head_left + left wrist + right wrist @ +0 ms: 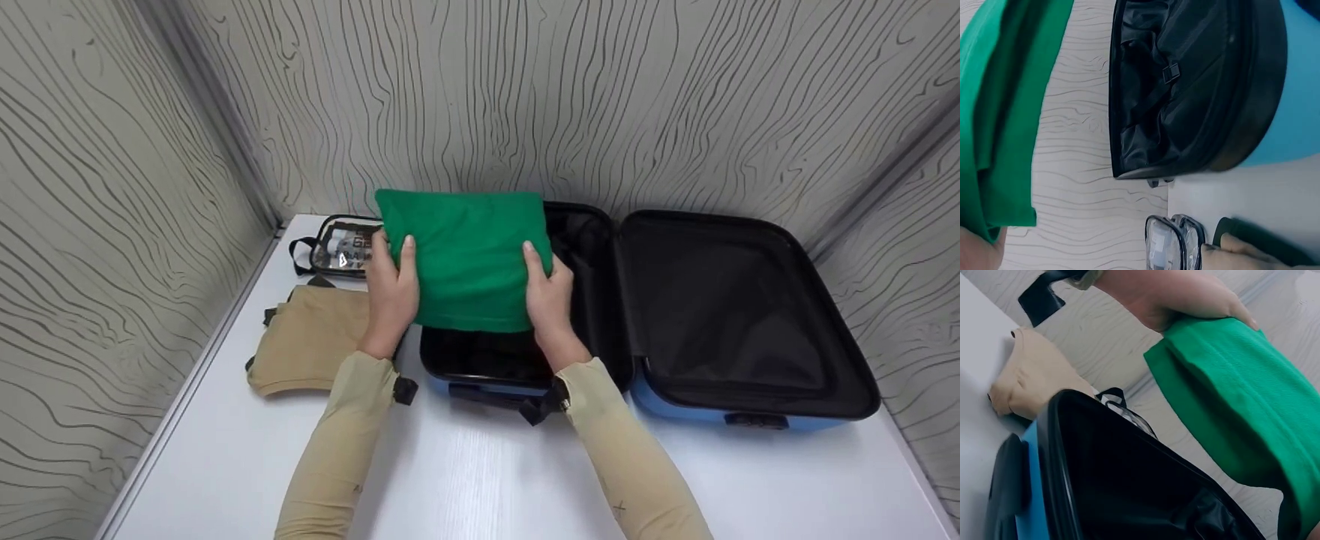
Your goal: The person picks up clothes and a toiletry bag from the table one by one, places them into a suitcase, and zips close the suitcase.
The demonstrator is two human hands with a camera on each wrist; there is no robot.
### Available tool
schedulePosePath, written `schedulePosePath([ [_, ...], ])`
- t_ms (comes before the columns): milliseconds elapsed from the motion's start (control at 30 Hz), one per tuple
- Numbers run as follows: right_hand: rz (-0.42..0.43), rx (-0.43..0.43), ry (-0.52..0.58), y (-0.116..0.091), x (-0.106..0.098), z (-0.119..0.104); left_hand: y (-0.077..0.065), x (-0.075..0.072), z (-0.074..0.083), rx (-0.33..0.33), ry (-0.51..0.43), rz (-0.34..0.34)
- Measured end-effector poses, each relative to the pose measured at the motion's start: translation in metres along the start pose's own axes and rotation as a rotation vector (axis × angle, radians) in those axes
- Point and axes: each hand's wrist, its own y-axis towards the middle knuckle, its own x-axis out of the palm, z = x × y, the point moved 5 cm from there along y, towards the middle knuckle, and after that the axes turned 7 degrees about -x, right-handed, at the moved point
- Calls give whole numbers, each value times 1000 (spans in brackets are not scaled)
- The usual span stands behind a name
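Observation:
A folded green cloth (472,262), perhaps a garment, is held up over the left half of an open suitcase (589,300). My left hand (391,289) grips its left edge, thumb on the near face. On the opposite edge my right hand (550,296) holds it the same way. The right wrist view shows the cloth (1241,394) folded in layers, with the right hand (1185,298) at its upper end, above the black lining (1129,478). In the left wrist view, the cloth (1010,124) hangs apart from the suitcase rim (1252,84).
Left of the suitcase lies folded tan clothing (311,337) with dark pieces under it. A clear zip pouch (345,246) with black trim sits behind that. The suitcase's other half (739,315) lies opened to the right on the white table (465,472). Patterned walls (487,90) enclose the table.

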Motion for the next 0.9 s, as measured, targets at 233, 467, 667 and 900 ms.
schedulePosePath([
  [233, 0, 16, -27, 3, -17, -1, -5, 14, 0, -16, -7, -44],
  [467, 4, 55, -36, 7, -33, -1, -9, 26, -1, -31, -16, -69],
  [667, 13, 64, -10, 6, -43, -3, -13, 31, 1, -25, -38, -58],
  [900, 9, 44, -16, 2, -53, -8, -19, 37, 4, -7, -12, -45],
])
